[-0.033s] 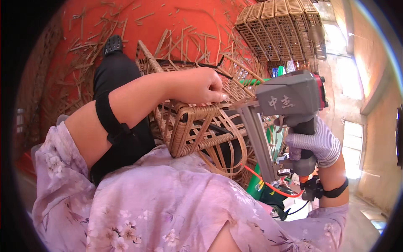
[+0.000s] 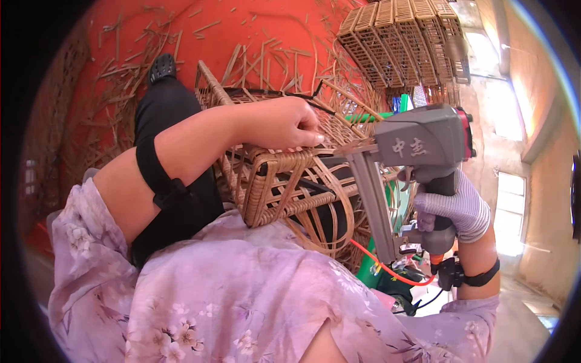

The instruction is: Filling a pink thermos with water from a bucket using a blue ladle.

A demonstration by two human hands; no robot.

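Floor: red ground (image 2: 109,36) fills the upper left of the frame, strewn with thin cane offcuts.
Lap: pale purple flowered cloth (image 2: 242,302) covers the lower left and centre.
Left hand: the bare left hand (image 2: 284,124) lies just left of centre, fingers curled and pressed down on the top edge of the wicker piece, not wrapped round it.
Wicker piece: the woven cane basket frame (image 2: 284,181) sits at centre on the lap, tilted, touching the left hand above.
Nail gun: the grey pneumatic nail gun (image 2: 417,145) is right of centre, its nose against the frame's right edge.
Right hand: the gloved right hand (image 2: 454,209) is closed tight round the gun's grip.
Hose: an orange air hose (image 2: 387,269) runs from the gun's base.
Stack: woven cane crates (image 2: 399,36) stand at upper right.
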